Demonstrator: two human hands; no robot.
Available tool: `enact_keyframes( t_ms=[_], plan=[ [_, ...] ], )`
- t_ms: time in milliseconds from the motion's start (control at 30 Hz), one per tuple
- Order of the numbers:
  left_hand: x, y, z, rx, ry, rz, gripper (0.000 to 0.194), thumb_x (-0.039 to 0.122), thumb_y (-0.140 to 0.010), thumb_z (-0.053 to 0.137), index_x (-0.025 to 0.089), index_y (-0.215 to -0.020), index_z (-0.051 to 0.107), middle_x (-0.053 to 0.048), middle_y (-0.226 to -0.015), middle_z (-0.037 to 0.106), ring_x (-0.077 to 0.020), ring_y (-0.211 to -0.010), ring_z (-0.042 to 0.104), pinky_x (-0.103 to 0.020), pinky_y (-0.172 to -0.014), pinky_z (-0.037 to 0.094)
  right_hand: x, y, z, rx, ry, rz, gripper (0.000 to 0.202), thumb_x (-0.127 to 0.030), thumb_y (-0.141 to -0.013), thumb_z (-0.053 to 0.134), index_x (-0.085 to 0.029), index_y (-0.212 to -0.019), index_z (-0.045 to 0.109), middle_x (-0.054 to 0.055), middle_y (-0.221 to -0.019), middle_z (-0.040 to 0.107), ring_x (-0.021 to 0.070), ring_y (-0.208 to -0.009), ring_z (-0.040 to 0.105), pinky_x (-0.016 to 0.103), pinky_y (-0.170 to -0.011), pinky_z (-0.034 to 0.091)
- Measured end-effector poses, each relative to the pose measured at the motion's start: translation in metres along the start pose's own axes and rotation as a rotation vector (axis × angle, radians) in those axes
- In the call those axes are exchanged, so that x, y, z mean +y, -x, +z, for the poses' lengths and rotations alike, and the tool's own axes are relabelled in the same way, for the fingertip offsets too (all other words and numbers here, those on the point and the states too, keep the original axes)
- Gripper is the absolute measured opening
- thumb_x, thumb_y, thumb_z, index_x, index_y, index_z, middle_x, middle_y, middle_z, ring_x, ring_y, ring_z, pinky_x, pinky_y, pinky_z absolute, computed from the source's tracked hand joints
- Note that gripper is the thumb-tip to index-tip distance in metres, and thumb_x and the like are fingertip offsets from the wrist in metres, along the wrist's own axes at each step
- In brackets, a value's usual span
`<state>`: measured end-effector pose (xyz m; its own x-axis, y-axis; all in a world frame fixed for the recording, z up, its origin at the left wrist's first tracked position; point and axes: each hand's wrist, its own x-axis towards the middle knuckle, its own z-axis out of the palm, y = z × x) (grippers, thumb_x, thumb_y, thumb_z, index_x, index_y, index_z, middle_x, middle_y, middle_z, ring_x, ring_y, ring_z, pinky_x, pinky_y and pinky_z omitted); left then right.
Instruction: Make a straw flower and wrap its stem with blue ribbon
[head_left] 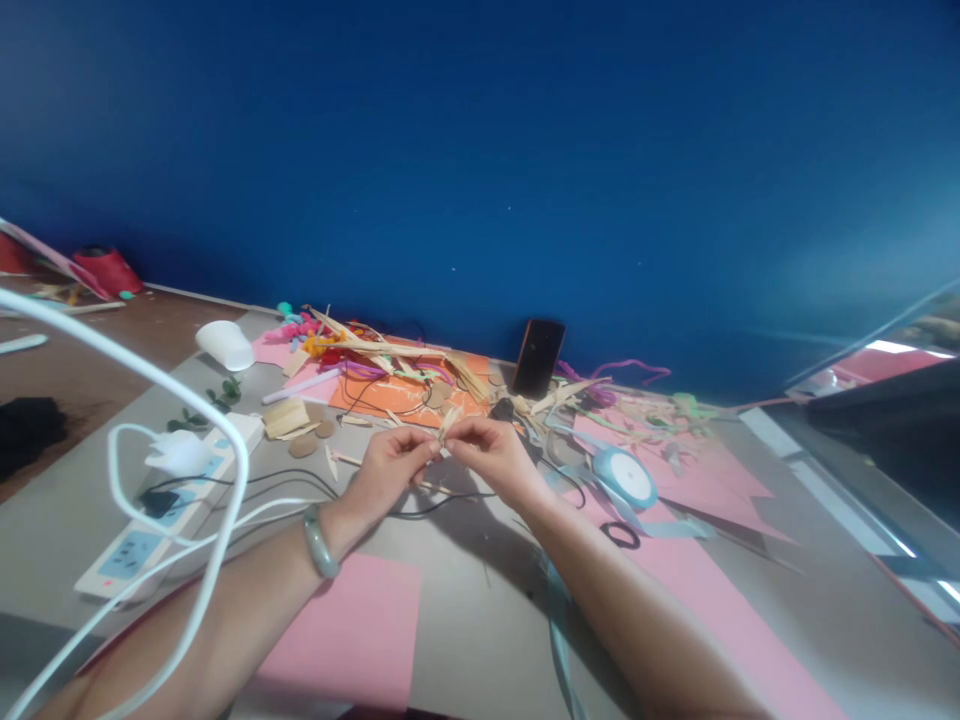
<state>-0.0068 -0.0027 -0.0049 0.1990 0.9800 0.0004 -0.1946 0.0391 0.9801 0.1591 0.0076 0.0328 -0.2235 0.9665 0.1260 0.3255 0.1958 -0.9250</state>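
Observation:
Between my two hands is a small bundle of pale dried husk strips [448,424], its ends poking up past the fingertips. My left hand [394,462], with a pale green bangle [321,542] at the wrist, pinches it from the left. My right hand [491,452] pinches it from the other side, thumb and fingers together. The fingers hide the lower part of the bundle. Behind the hands, a heap of husk strips [405,350] lies over orange paper [367,393]. A spool of light blue ribbon [624,477] sits to the right of my right hand.
A power strip [161,515] with plugs stands at left, and a white cable [238,470] loops across the near left. A phone [538,358] leans on the blue wall. Pink paper [341,635], a white cup [225,345] and a black tape ring [620,535] lie on the table.

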Motion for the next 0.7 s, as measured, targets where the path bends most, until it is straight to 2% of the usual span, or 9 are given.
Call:
enact_keyframes(
  t_ms=[267, 467, 700],
  plan=[
    [0.0013, 0.0018, 0.0001, 0.026, -0.014, 0.048, 0.022, 0.035, -0.075, 0.068, 0.013, -0.076, 0.065, 0.004, -0.051, 0.051, -0.006, -0.045, 0.041, -0.018, -0.044, 0.03, -0.0065, 0.0033, 0.0022, 0.076, 0.032, -0.102, 0.007, -0.024, -0.072, 0.066, -0.017, -0.074, 0.067, 0.004, -0.072, 0.068, 0.0169, -0.071, 0.062, 0.029, -0.07, 0.048],
    [0.0034, 0.0024, 0.0003, 0.006, -0.025, 0.052, 0.023, 0.036, -0.076, 0.066, 0.013, -0.076, 0.065, 0.005, -0.049, 0.049, -0.006, -0.043, 0.041, -0.019, -0.044, 0.03, -0.007, 0.0032, 0.0038, 0.007, -0.071, 0.006, 0.013, -0.028, -0.073, 0.067, -0.016, -0.074, 0.067, 0.003, -0.07, 0.068, 0.0153, -0.067, 0.06, 0.028, -0.069, 0.047],
    [0.0068, 0.0031, 0.0024, -0.011, 0.0, 0.007, 0.027, 0.039, -0.078, 0.065, 0.012, -0.074, 0.066, 0.005, -0.047, 0.048, -0.0053, -0.041, 0.038, -0.018, -0.041, 0.026, -0.0042, 0.0017, 0.004, 0.013, -0.154, 0.103, 0.017, -0.032, -0.074, 0.067, -0.015, -0.072, 0.065, 0.0, -0.065, 0.063, 0.0106, -0.059, 0.053, 0.024, -0.061, 0.044]
  ],
)
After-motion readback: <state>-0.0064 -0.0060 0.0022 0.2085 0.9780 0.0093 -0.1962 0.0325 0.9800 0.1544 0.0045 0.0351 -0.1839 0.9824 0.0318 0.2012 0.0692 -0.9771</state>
